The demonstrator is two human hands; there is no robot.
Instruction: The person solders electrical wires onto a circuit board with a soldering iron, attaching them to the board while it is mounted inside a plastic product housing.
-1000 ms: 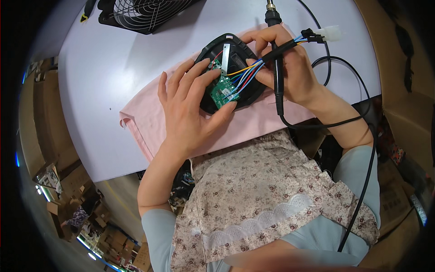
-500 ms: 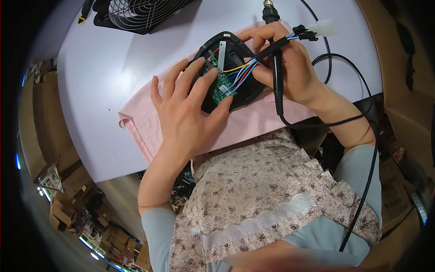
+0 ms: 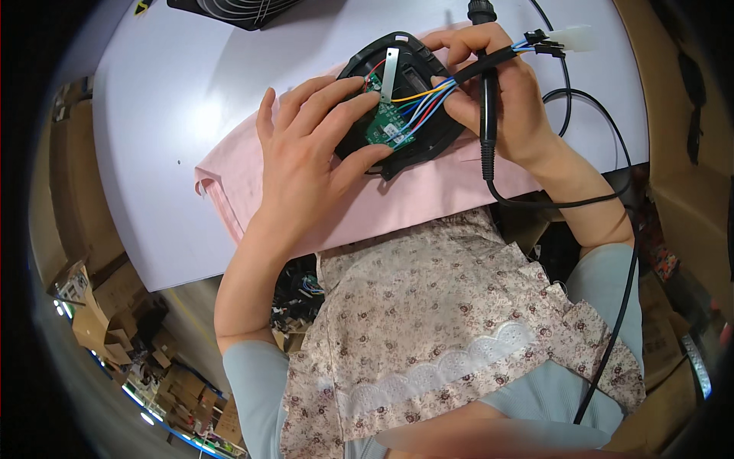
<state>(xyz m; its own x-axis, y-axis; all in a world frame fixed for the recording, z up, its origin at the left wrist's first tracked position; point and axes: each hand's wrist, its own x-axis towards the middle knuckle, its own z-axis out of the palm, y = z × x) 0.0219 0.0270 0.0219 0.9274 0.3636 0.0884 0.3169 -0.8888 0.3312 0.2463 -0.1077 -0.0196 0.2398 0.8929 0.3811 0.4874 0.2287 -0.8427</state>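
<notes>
A black plastic housing [image 3: 437,144] lies open on a pink cloth [image 3: 237,172]. Inside it sit a green circuit board [image 3: 388,126] and a metal strip [image 3: 390,73]. My left hand [image 3: 302,157] bends over the housing's left side, index and middle fingertips on the board and thumb at its lower edge. The slim black handle of a soldering iron [image 3: 488,115] is held in my right hand [image 3: 516,107]; its tip is out of view. That hand's thumb and fingers also touch the housing's right rim. Coloured wires [image 3: 417,113] run from the board through a black sleeve to connectors [image 3: 573,38].
A black fan with a wire guard [image 3: 248,9] stands at the far edge of the white table [image 3: 160,206]. The iron's black cord [image 3: 604,118] loops on the right and passes over my right forearm. Cardboard boxes [image 3: 88,191] stand on the left beyond the table.
The housing and both hands sit slightly farther up and right in the picture. The fan has shifted up, partly out of view. Both hands keep their hold.
</notes>
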